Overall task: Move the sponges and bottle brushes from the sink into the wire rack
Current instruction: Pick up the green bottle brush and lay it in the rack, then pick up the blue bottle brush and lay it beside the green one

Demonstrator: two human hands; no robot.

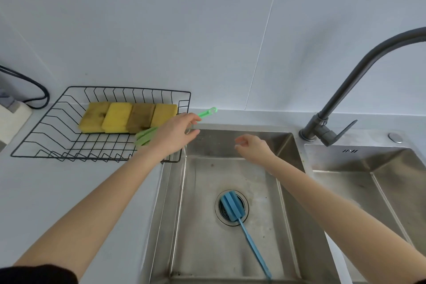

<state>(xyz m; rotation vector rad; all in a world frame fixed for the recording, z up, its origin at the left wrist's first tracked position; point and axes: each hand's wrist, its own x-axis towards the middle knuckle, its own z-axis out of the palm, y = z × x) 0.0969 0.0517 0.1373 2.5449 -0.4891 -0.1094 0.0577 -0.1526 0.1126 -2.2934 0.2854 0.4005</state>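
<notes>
Several yellow and brown sponges lie in a row inside the black wire rack on the counter. My left hand reaches over the rack's right rim and grips the handle of a green bottle brush. Its foam head sits low inside the rack, and the handle points up and right over the rim. A blue bottle brush lies in the left sink basin, head on the drain, handle toward the near right corner. My right hand hovers above the basin's back edge, fingers loosely curled, holding nothing.
A dark grey faucet stands between the two basins and arches out to the right. A second basin is at the right. At the far left, a black cable runs to a white block on the counter. A white wall stands close behind.
</notes>
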